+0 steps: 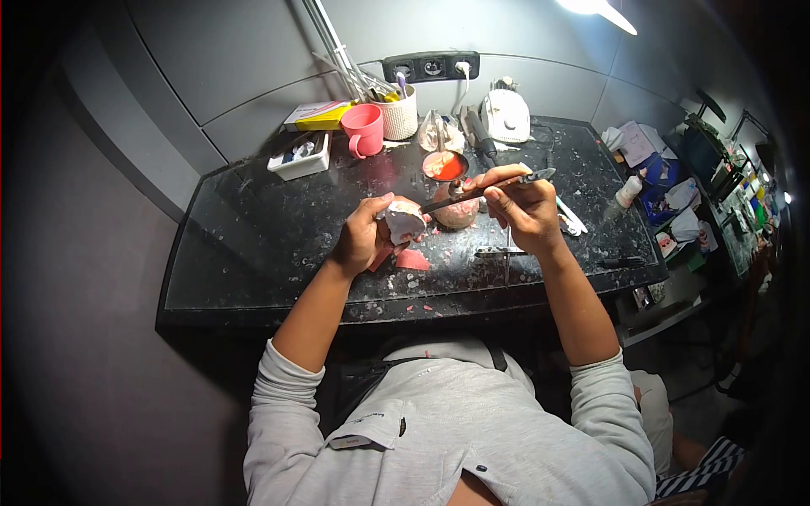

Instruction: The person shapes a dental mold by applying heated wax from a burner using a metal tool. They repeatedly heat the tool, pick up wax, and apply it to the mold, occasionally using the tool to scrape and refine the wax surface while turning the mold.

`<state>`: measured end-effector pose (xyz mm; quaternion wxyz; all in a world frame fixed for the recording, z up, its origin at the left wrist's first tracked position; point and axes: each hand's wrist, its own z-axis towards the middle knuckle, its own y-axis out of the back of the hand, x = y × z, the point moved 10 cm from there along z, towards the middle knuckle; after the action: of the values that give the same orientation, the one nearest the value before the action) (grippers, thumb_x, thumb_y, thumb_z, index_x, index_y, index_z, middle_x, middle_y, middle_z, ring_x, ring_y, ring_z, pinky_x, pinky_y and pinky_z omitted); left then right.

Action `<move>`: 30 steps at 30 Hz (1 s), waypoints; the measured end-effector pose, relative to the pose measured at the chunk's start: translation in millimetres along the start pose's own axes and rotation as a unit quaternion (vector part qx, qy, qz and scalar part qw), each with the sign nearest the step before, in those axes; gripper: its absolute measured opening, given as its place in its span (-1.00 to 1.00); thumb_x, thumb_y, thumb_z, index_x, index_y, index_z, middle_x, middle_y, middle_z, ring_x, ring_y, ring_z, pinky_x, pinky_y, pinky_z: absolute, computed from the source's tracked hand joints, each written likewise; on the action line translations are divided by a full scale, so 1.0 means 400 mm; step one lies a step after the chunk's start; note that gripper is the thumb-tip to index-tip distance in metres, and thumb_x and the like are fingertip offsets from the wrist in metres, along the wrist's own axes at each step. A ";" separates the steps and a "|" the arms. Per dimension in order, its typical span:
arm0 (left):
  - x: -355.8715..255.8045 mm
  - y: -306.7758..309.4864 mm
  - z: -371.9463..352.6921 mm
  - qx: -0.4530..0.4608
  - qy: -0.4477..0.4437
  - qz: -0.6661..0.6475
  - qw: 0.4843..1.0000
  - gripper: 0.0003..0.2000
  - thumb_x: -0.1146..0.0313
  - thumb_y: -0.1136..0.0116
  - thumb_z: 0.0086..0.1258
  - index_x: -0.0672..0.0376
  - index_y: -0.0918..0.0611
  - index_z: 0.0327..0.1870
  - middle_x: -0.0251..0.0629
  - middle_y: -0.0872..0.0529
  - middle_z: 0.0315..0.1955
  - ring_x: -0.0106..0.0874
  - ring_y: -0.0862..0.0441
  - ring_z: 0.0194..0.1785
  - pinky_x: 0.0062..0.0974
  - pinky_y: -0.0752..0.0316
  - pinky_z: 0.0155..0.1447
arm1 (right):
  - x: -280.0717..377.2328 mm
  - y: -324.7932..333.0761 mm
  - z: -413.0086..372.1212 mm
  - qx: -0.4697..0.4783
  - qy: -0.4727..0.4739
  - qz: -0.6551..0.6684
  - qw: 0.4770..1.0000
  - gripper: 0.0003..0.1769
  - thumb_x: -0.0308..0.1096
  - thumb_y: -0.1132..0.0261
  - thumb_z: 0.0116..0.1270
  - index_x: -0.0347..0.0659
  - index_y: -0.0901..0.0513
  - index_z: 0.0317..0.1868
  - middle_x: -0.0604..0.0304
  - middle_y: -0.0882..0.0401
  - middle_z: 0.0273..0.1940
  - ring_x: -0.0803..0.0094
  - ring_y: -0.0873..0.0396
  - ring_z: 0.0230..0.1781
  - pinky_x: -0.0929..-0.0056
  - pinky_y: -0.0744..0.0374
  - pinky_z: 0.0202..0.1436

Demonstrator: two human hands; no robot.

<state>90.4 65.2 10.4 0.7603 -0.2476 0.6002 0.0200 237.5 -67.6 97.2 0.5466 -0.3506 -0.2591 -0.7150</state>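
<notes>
Left hand (364, 234) grip cupping plaster cast (405, 223), right hand (525, 207) pinching slim tool (485, 191), forearms angled inward.

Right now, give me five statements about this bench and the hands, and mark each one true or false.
1. The left hand holds a whitish cast. True.
2. The right hand is empty. False: it grips a thin tool, tip toward the cast.
3. A pink mug stands at the back of the table. True.
4. The table is white. False: it is dark and speckled.
5. Pink scraps lie near the left hand. True.
</notes>
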 end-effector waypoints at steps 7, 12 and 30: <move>0.009 0.002 -0.001 -0.002 0.041 0.041 0.998 -0.43 -0.01 0.31 0.60 0.36 -0.66 -0.04 -0.02 -0.76 -0.28 -0.38 -0.65 -0.37 -0.50 -0.46 -0.40 | -0.006 0.012 0.003 0.003 0.005 0.033 0.999 -0.88 -0.48 -0.29 0.48 -0.35 -0.67 -0.06 0.10 -0.79 -0.19 0.71 -0.47 -0.53 0.69 -0.41 -0.50; -0.005 -0.019 -0.005 0.001 0.044 0.058 0.997 -0.42 0.03 0.30 0.59 0.35 -0.72 -0.19 -0.19 -0.70 -0.48 -0.45 -0.50 -0.53 -0.51 -0.38 -0.42 | 0.022 0.110 0.013 -0.134 0.051 -0.047 0.989 -0.92 -0.56 -0.25 0.49 -0.35 -0.64 -0.08 0.08 -0.79 -0.20 0.74 -0.49 -0.50 0.71 -0.44 -0.46; 0.000 -0.011 -0.004 -0.023 0.052 0.030 0.998 -0.48 -0.02 0.29 0.60 0.29 -0.62 -0.12 -0.02 -0.76 -0.30 -0.37 -0.65 -0.52 -0.53 -0.43 -0.57 | -0.007 0.002 0.003 0.008 0.008 0.063 0.998 -0.85 -0.46 -0.32 0.47 -0.37 -0.65 -0.04 0.04 -0.78 -0.13 0.72 -0.41 -0.55 0.71 -0.35 -0.52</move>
<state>90.3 60.5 11.8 0.7212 -0.2480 0.6453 0.0436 238.9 -65.0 95.8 0.5958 -0.3557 -0.2375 -0.6798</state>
